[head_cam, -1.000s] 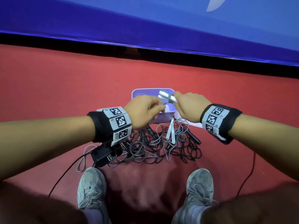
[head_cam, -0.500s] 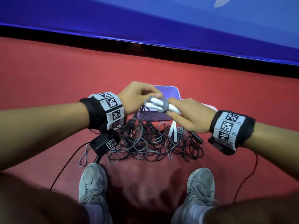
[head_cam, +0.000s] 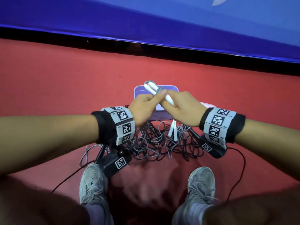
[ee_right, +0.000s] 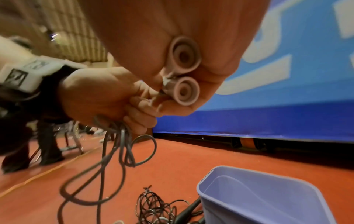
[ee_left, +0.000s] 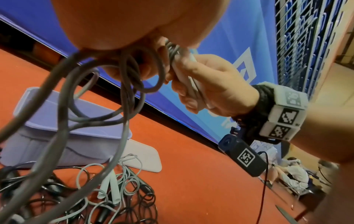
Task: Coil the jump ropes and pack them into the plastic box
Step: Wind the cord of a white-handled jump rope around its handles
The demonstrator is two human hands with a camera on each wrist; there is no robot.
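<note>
My right hand [head_cam: 183, 109] grips the two white handles [head_cam: 152, 90] of a grey jump rope side by side above the purple plastic box [head_cam: 168, 86]. My left hand [head_cam: 144, 108] pinches the grey rope [ee_left: 124, 91] right at the handles. Loops of it hang from the left fist [ee_right: 99, 94] toward the floor. The handles' round ends [ee_right: 184, 56] face the right wrist camera. The box [ee_right: 258, 197] looks empty where its inside shows. A tangled pile of black and grey ropes [head_cam: 162, 143] lies on the red floor in front of the box, with another white handle pair [head_cam: 172, 132] in it.
The pale box lid [ee_left: 145, 157] lies flat on the floor at the box's right. A blue banner wall [head_cam: 146, 21] runs behind the box. My two grey shoes [head_cam: 92, 184] stand just short of the pile. Thin cables trail on the floor at both sides.
Both hands have lifted and come together over the box. The handles have swung from lying crosswise to pointing up and away, and the left hand has closed in on the rope at them.
</note>
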